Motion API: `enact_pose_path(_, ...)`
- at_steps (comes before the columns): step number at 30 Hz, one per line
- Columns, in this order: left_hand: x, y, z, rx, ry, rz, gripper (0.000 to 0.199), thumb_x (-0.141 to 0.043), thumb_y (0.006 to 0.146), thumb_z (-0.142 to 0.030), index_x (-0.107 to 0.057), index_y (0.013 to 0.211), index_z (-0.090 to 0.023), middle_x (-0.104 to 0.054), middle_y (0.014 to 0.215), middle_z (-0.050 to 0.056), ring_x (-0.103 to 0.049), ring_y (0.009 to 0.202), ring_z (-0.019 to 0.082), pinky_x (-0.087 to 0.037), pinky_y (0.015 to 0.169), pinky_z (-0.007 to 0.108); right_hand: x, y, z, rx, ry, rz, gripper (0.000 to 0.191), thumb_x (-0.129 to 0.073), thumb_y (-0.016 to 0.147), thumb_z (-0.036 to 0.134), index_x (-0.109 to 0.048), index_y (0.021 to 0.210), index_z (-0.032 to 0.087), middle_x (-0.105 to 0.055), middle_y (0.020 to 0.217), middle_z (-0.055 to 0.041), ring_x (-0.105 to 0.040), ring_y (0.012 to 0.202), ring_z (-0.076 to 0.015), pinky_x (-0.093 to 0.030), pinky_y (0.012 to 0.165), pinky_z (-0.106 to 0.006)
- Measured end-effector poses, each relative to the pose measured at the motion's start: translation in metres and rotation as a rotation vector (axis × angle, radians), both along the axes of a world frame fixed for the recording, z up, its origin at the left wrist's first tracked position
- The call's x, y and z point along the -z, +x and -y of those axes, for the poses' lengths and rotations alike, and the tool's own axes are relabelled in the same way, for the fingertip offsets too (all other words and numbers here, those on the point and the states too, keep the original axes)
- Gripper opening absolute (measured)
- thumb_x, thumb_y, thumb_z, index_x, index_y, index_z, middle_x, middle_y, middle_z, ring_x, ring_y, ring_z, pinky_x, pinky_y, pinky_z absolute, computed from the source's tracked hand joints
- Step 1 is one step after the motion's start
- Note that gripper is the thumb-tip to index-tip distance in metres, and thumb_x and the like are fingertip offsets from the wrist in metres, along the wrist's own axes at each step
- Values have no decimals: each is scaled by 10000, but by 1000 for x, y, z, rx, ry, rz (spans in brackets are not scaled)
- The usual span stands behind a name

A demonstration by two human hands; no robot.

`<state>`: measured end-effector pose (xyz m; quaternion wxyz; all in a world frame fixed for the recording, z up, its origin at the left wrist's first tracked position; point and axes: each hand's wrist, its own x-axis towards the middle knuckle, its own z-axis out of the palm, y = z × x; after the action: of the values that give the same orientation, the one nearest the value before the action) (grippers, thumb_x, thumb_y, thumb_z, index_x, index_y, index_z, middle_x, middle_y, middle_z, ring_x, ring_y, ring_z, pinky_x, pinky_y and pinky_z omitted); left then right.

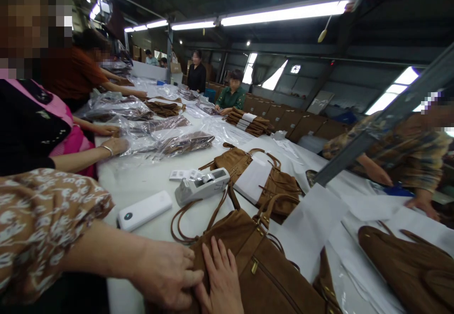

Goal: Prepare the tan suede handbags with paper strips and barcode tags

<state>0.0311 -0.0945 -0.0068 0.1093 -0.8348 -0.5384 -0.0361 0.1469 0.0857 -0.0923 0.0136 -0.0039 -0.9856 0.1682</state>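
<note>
A brown suede-like handbag (244, 238) with handles, thin straps and a zipper lies on the white table in front of me. My left hand (165, 271) reaches in from the left, its fingers curled and closed at the bag's near left edge. Flat on the bag's face rests my right hand (223, 276), fingers stretched out, its thumb close to the left hand's fingertips. The brass-coloured zipper pull (254, 266) is just right of it. Below the hands, the bag's lower part runs out of view.
A tape dispenser (202, 186), a white power bank (145, 210) and another brown bag with white paper (252, 178) lie beyond. Plastic-wrapped bags (186, 143) are farther back. A slanted metal post (369, 125) stands right. Co-workers stand around the table, one close on my left.
</note>
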Motion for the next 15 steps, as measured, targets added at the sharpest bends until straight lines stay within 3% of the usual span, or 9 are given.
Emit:
enact_pose_path(1, 10, 4, 10, -30, 11, 6, 127, -505, 871, -231, -631, 874, -218, -668, 939, 60, -613, 704, 167, -507, 695, 309, -1, 1, 0, -9, -8, 0, 677, -532, 846, 538, -331, 1442, 287, -220, 1527, -49, -223, 1408, -311, -241, 1135, -554)
enact_pose_path(3, 28, 10, 33, -126, -13, 62, 259, -503, 864, -204, -601, 1104, -202, -652, 1136, 104, -641, 936, 216, -524, 840, 340, -4, 2, 1, -20, -27, 7, 721, -521, 831, 604, -316, 1448, 292, -194, 1535, -49, -204, 1413, -315, -229, 1137, -559)
enact_pose_path(5, 41, 14, 55, -230, -97, 127, 560, -581, 822, -272, -432, 1354, -183, -554, 1323, 167, -528, 1213, 289, -479, 986, 406, -6, 3, 1, -24, -42, 22, 745, -509, 820, 646, -305, 1451, 308, -174, 1542, -41, -187, 1417, -313, -213, 1142, -558)
enact_pose_path(8, 53, 18, 74, -326, -238, 222, 942, -694, 720, -366, -170, 1486, -204, -362, 1459, 243, -348, 1351, 367, -437, 1009, 521, -8, 3, 2, -29, -52, 38, 733, -479, 832, 658, -273, 1458, 336, -145, 1550, -24, -152, 1426, -298, -180, 1152, -553)
enact_pose_path(12, 62, 22, 75, -392, -311, 340, 951, -694, 720, -224, -133, 1484, -290, -291, 1489, 229, -284, 1364, 394, -335, 985, 675, -9, 4, 4, -36, -48, 71, 731, -448, 830, 691, -274, 1455, 355, -110, 1554, -38, -104, 1427, -319, -147, 1137, -593)
enact_pose_path(15, 62, 24, 75, -429, -308, 394, 907, -647, 747, -148, -138, 1478, -321, -262, 1484, 249, -294, 1353, 407, -310, 965, 713, -11, 13, 12, -39, -45, 106, 717, -463, 830, 683, -282, 1449, 370, -128, 1547, -69, -112, 1410, -374, -159, 1093, -663)
